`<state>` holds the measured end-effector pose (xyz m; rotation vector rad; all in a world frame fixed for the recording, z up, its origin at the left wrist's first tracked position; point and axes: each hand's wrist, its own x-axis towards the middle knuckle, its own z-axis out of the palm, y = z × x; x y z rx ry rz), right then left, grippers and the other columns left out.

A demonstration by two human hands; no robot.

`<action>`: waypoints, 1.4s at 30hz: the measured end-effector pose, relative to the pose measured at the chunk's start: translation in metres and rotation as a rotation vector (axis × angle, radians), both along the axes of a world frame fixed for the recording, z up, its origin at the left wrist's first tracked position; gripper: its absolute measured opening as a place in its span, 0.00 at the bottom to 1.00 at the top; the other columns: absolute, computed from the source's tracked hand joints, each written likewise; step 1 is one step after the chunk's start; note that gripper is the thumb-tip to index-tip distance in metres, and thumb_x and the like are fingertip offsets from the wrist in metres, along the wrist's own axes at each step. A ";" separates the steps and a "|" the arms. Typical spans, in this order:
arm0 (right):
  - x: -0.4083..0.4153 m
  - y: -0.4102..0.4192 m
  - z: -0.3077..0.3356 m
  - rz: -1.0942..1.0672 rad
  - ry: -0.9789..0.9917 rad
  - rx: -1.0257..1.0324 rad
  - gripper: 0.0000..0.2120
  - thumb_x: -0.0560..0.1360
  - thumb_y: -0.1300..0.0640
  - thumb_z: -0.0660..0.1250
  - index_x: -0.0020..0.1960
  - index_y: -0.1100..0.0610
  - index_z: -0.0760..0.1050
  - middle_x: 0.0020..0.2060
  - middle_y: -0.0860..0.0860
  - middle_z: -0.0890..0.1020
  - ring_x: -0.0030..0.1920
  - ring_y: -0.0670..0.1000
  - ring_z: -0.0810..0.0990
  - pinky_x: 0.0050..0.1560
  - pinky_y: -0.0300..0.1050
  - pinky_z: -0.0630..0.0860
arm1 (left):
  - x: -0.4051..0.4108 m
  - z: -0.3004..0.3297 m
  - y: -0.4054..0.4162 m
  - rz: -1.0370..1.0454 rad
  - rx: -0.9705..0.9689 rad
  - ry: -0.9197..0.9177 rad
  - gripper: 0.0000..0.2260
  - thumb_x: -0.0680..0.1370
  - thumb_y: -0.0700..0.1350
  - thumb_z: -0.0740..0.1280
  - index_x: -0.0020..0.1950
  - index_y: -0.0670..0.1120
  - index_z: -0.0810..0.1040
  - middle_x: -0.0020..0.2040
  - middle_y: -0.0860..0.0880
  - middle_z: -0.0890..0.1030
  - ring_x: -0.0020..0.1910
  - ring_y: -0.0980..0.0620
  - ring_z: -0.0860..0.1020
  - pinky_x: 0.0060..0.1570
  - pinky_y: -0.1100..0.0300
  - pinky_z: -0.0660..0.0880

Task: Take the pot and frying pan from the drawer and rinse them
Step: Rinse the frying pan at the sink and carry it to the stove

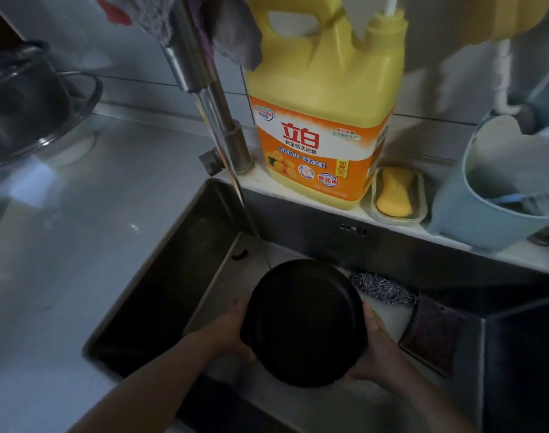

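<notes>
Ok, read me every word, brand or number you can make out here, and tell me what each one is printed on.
"立白": big red brand characters on the yellow detergent jug label.
"新金桔洗洁精": smaller line just below the brand.
"食品用": round red badge near the label's lower right.
The other label lines and the round seals are too small or blurred to read.
No text shows on the black pot, faucet or soap dish.

Black pot [303,323] hides fingers of left hand [234,334] and right hand [374,351]; handle not visible. Detergent jug [326,114] top cut off by frame edge. Glass lid [32,98] at left blurred, partly cropped. Blue bucket [492,195] cut off at right edge.
</notes>
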<state>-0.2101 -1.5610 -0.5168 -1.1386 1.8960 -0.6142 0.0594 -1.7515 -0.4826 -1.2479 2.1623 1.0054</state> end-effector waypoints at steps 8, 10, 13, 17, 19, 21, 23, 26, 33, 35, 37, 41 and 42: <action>-0.002 -0.003 -0.005 0.023 -0.025 -0.007 0.73 0.49 0.48 0.81 0.79 0.55 0.37 0.79 0.47 0.48 0.78 0.45 0.48 0.77 0.45 0.56 | -0.001 -0.012 0.000 -0.038 -0.007 0.127 0.61 0.63 0.45 0.80 0.77 0.46 0.35 0.77 0.46 0.54 0.75 0.48 0.59 0.69 0.63 0.60; -0.001 -0.005 -0.004 0.020 -0.036 -0.008 0.73 0.48 0.48 0.80 0.79 0.54 0.36 0.79 0.46 0.48 0.78 0.45 0.49 0.76 0.46 0.58 | 0.000 -0.013 -0.002 -0.036 0.006 0.138 0.60 0.64 0.45 0.80 0.77 0.46 0.35 0.77 0.47 0.54 0.74 0.48 0.60 0.68 0.63 0.60; -0.001 -0.006 0.000 0.038 -0.059 -0.040 0.73 0.47 0.49 0.81 0.79 0.50 0.38 0.78 0.45 0.49 0.77 0.43 0.50 0.76 0.44 0.58 | 0.001 -0.010 -0.003 -0.027 0.023 0.153 0.61 0.63 0.45 0.81 0.77 0.48 0.35 0.77 0.46 0.57 0.73 0.48 0.64 0.69 0.59 0.64; -0.001 -0.005 0.010 0.037 -0.096 -0.102 0.71 0.45 0.50 0.82 0.77 0.40 0.41 0.76 0.41 0.54 0.76 0.42 0.55 0.75 0.41 0.59 | 0.000 0.000 -0.007 -0.030 0.014 0.185 0.62 0.62 0.45 0.81 0.77 0.48 0.34 0.78 0.48 0.51 0.75 0.52 0.56 0.66 0.69 0.55; -0.003 -0.003 0.014 0.016 -0.116 -0.118 0.73 0.43 0.50 0.83 0.78 0.42 0.43 0.76 0.42 0.57 0.75 0.45 0.59 0.73 0.50 0.65 | -0.002 0.008 -0.008 -0.039 -0.002 0.193 0.62 0.63 0.45 0.81 0.77 0.48 0.34 0.78 0.47 0.51 0.75 0.53 0.55 0.66 0.69 0.53; -0.006 -0.001 0.020 0.001 -0.139 -0.110 0.75 0.42 0.49 0.84 0.78 0.40 0.42 0.75 0.40 0.57 0.73 0.48 0.63 0.69 0.55 0.71 | -0.004 0.017 -0.009 -0.048 -0.021 0.196 0.61 0.63 0.45 0.81 0.76 0.49 0.34 0.79 0.48 0.51 0.74 0.55 0.55 0.65 0.71 0.52; -0.008 0.002 0.029 -0.001 -0.144 -0.088 0.78 0.39 0.41 0.85 0.78 0.41 0.40 0.75 0.41 0.56 0.73 0.48 0.63 0.69 0.55 0.70 | -0.007 0.027 -0.010 -0.064 -0.022 0.194 0.61 0.63 0.46 0.81 0.75 0.51 0.33 0.78 0.48 0.52 0.75 0.54 0.56 0.64 0.72 0.53; -0.010 0.006 0.043 -0.012 -0.148 -0.056 0.79 0.38 0.34 0.82 0.78 0.43 0.39 0.76 0.44 0.56 0.74 0.49 0.62 0.72 0.54 0.67 | -0.009 0.045 -0.011 -0.094 -0.009 0.205 0.61 0.62 0.47 0.81 0.76 0.54 0.35 0.77 0.50 0.56 0.74 0.56 0.57 0.67 0.70 0.57; -0.001 0.020 0.097 -0.057 -0.250 -0.051 0.70 0.49 0.56 0.87 0.75 0.41 0.43 0.71 0.43 0.68 0.69 0.41 0.69 0.69 0.38 0.69 | -0.015 0.112 -0.022 -0.155 0.060 0.197 0.58 0.62 0.42 0.81 0.76 0.58 0.42 0.69 0.61 0.61 0.70 0.62 0.59 0.61 0.78 0.59; -0.002 0.023 0.119 -0.095 -0.316 -0.070 0.65 0.53 0.64 0.85 0.72 0.38 0.45 0.63 0.38 0.72 0.59 0.30 0.72 0.55 0.24 0.71 | -0.017 0.124 -0.025 -0.153 0.094 0.218 0.56 0.63 0.38 0.80 0.75 0.59 0.42 0.66 0.64 0.60 0.67 0.64 0.57 0.52 0.86 0.57; -0.005 0.025 0.135 -0.128 -0.357 -0.076 0.61 0.57 0.68 0.83 0.70 0.39 0.46 0.57 0.33 0.69 0.50 0.24 0.71 0.45 0.19 0.68 | -0.019 0.136 -0.024 -0.146 0.100 0.212 0.55 0.63 0.39 0.81 0.72 0.62 0.44 0.66 0.65 0.61 0.68 0.64 0.57 0.55 0.84 0.58; -0.006 0.033 0.157 -0.138 -0.375 -0.058 0.59 0.59 0.71 0.81 0.72 0.40 0.47 0.55 0.34 0.70 0.50 0.29 0.71 0.42 0.20 0.69 | -0.023 0.160 -0.020 -0.177 0.073 0.190 0.58 0.58 0.48 0.83 0.76 0.63 0.47 0.73 0.59 0.64 0.73 0.57 0.60 0.72 0.58 0.59; -0.005 0.034 0.161 -0.138 -0.377 -0.062 0.60 0.59 0.70 0.81 0.72 0.40 0.46 0.55 0.34 0.70 0.50 0.30 0.72 0.42 0.21 0.70 | -0.024 0.166 -0.020 -0.181 0.066 0.201 0.58 0.58 0.48 0.83 0.76 0.62 0.48 0.73 0.59 0.64 0.73 0.58 0.61 0.73 0.57 0.60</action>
